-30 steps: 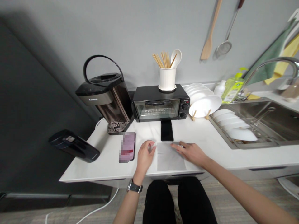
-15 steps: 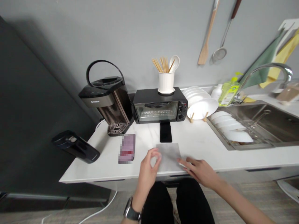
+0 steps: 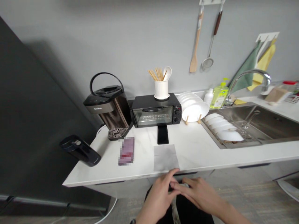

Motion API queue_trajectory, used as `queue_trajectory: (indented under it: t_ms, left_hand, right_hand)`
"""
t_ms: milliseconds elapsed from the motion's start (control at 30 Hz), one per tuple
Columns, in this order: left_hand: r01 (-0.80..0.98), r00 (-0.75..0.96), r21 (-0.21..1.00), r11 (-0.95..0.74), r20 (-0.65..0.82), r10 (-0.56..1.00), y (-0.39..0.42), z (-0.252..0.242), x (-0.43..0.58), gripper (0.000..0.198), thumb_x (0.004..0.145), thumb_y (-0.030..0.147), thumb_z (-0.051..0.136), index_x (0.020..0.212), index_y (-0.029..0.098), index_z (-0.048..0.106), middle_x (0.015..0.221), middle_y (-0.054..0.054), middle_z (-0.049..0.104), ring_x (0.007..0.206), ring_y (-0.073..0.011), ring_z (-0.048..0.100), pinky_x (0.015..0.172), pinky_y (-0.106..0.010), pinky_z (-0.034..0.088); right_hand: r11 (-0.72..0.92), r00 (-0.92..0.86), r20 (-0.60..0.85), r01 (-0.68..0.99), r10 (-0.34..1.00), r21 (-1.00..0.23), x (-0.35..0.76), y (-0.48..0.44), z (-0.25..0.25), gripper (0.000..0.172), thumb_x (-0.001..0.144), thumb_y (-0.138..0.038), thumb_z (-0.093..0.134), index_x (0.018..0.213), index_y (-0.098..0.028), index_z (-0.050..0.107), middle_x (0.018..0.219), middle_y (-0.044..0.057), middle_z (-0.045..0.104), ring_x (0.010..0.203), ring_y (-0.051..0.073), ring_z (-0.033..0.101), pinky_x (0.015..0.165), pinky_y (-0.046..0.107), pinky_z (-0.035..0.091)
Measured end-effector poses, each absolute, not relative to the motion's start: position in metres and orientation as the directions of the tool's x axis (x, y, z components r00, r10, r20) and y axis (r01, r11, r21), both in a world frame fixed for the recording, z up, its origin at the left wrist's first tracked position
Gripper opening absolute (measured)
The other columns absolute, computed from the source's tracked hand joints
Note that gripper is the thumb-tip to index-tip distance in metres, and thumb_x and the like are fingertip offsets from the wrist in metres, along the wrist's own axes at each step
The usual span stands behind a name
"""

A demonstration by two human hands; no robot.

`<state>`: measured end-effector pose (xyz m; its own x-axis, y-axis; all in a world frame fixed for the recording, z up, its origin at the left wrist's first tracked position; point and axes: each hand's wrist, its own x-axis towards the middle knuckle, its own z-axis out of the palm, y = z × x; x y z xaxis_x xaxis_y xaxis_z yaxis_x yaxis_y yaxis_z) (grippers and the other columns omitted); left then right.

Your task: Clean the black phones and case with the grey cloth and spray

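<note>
A thin square sheet of greyish paper [image 3: 165,157] lies flat near the counter's front edge. Just below it, over my lap, my left hand [image 3: 161,194] and my right hand [image 3: 198,191] meet at the fingertips. The left index finger points forward, close to the sheet's lower right corner, with the thumb apart from it. My right fingers reach across to the left ones, stretched and loosely apart. A small pale spot shows between the right fingers; I cannot tell what it is. Behind the sheet lies a black phone [image 3: 163,134].
A blurred purple packet [image 3: 127,151] and a dark flask [image 3: 80,151] lie on the counter [image 3: 144,161] at left. Behind are a water dispenser [image 3: 112,109], a toaster oven [image 3: 154,110] bearing a utensil cup [image 3: 161,89], and racked plates [image 3: 195,110]. The sink [image 3: 271,124] is at right.
Both hands have left the paper, drawn back toward me and come together. The sheet lies flat. The view has shifted, showing more of the wall.
</note>
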<state>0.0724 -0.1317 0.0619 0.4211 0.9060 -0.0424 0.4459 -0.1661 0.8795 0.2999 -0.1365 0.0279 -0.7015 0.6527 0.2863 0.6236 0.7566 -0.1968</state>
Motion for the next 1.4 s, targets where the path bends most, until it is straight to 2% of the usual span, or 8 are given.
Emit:
queue_trajectory:
  t_ms: [200, 333, 467, 667, 900, 1067, 1267, 1400]
  left_hand:
    - [0.398, 0.350, 0.901, -0.171, 0.023, 0.937, -0.133, 0.058, 0.070, 0.072, 0.086, 0.017, 0.077, 0.148, 0.041, 0.050, 0.124, -0.001, 0.072, 0.118, -0.0236, 0.066, 0.112, -0.041, 0.047]
    - [0.419, 0.271, 0.888, -0.189, 0.076, 0.960, -0.124, 0.058, 0.058, 0.058, 0.092, 0.022, 0.071, 0.144, 0.038, 0.055, 0.122, -0.002, 0.071, 0.118, -0.0236, 0.066, 0.114, -0.043, 0.047]
    - [0.430, 0.241, 0.872, -0.234, 0.139, 0.960, -0.112, 0.054, 0.048, 0.048, 0.094, 0.022, 0.067, 0.139, 0.036, 0.059, 0.123, -0.004, 0.071, 0.113, -0.0237, 0.067, 0.108, -0.043, 0.051]
    - [0.441, 0.228, 0.867, -0.232, 0.142, 0.963, -0.102, 0.046, 0.042, 0.043, 0.095, 0.024, 0.065, 0.136, 0.035, 0.062, 0.119, -0.005, 0.073, 0.111, -0.0246, 0.069, 0.104, -0.043, 0.055]
    - [0.450, 0.214, 0.865, -0.223, 0.138, 0.967, -0.095, 0.036, 0.038, 0.034, 0.098, 0.027, 0.060, 0.131, 0.033, 0.065, 0.116, -0.006, 0.073, 0.109, -0.0239, 0.069, 0.101, -0.041, 0.056]
    - [0.502, 0.053, 0.829, -0.247, 0.255, 0.965, -0.083, 0.035, 0.029, 0.022, 0.102, 0.032, 0.053, 0.118, 0.028, 0.068, 0.114, -0.006, 0.073, 0.104, -0.0234, 0.070, 0.099, -0.039, 0.055]
    - [0.766, 0.056, 0.598, -0.236, 0.305, 0.951, -0.018, 0.047, 0.034, 0.034, 0.104, 0.038, 0.050, 0.133, 0.022, 0.057, 0.120, -0.010, 0.070, 0.101, -0.0250, 0.070, 0.092, -0.039, 0.055]
    - [0.937, 0.076, 0.323, -0.136, 0.193, 0.978, 0.038, 0.051, 0.070, 0.055, 0.100, 0.056, 0.054, 0.130, 0.011, 0.059, 0.122, -0.024, 0.067, 0.115, -0.0383, 0.065, 0.096, -0.048, 0.051]
  right_hand:
    - [0.672, -0.616, 0.280, 0.620, 0.737, -0.405, 0.304, -0.127, 0.021, 0.043, 0.110, -0.035, 0.043, 0.153, -0.036, 0.045, 0.116, 0.006, 0.074, 0.092, 0.022, 0.075, 0.077, 0.032, 0.059]
    - [0.523, -0.303, 0.442, 0.646, 0.844, -0.556, 0.330, -0.080, 0.013, 0.057, 0.107, -0.041, 0.046, 0.161, -0.032, 0.029, 0.136, 0.013, 0.063, 0.122, 0.028, 0.065, 0.101, 0.044, 0.055]
    - [0.414, -0.038, 0.471, 0.541, 0.881, -0.732, 0.351, -0.012, -0.001, 0.069, 0.103, -0.047, 0.050, 0.160, -0.020, 0.020, 0.118, 0.012, 0.066, 0.105, 0.025, 0.069, 0.098, 0.046, 0.056]
    - [0.326, 0.091, 0.447, 0.560, 0.890, -0.762, 0.363, 0.073, -0.019, 0.038, 0.096, -0.054, 0.054, 0.115, -0.022, 0.052, 0.107, 0.014, 0.071, 0.097, 0.030, 0.070, 0.090, 0.048, 0.056]
    - [0.219, 0.241, 0.436, 0.601, 0.867, -0.769, 0.383, 0.122, -0.025, 0.060, 0.087, -0.061, 0.059, 0.130, -0.020, 0.049, 0.117, 0.018, 0.069, 0.104, 0.034, 0.066, 0.094, 0.053, 0.052]
    - [0.167, 0.390, 0.473, 0.606, 0.790, -0.778, 0.382, 0.091, -0.037, 0.092, 0.080, -0.066, 0.065, 0.149, -0.016, 0.031, 0.150, 0.025, 0.043, 0.133, 0.039, 0.051, 0.108, 0.059, 0.044]
    - [0.158, 0.356, 0.441, 0.603, 0.824, -0.782, 0.365, 0.022, -0.043, 0.056, 0.094, -0.055, 0.055, 0.136, -0.019, 0.045, 0.136, 0.021, 0.056, 0.123, 0.034, 0.060, 0.101, 0.055, 0.052]
    - [0.249, 0.107, 0.402, 0.635, 0.909, -0.731, 0.346, 0.007, -0.028, 0.027, 0.097, -0.044, 0.053, 0.109, -0.023, 0.064, 0.106, 0.010, 0.072, 0.097, 0.027, 0.070, 0.091, 0.045, 0.056]
